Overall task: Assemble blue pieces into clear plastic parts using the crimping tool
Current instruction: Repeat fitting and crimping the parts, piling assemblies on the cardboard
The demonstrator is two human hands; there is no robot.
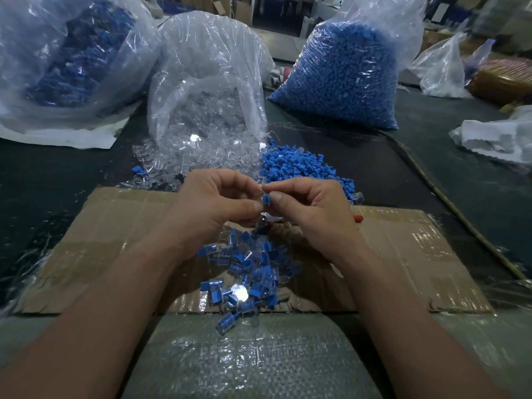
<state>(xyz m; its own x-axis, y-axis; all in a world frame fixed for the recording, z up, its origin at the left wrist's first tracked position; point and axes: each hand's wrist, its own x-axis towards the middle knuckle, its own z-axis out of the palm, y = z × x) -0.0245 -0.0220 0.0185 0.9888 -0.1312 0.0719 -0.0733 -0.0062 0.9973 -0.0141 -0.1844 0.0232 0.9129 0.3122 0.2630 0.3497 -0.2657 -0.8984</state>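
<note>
My left hand (pixel 214 201) and my right hand (pixel 306 210) meet above the cardboard sheet (pixel 115 240). Between their fingertips sits one small blue piece (pixel 266 197) with a clear plastic part against it; my right thumb and forefinger pinch the blue piece, my left fingers pinch the clear part. Under the hands lies the crimping tool (pixel 266 223), mostly hidden, its red handle (pixel 357 218) poking out to the right. A heap of joined blue-and-clear parts (pixel 244 272) lies on the cardboard. Loose clear parts (pixel 184 159) and loose blue pieces (pixel 299 165) are piled behind the hands.
Behind stand an open bag of clear parts (pixel 207 82), a bag of blue pieces (pixel 342 76) and a bag of assembled parts (pixel 66 59). A cord (pixel 449 203) runs diagonally on the right. White bags (pixel 501 136) lie far right. A woven sack (pixel 244 358) covers my lap.
</note>
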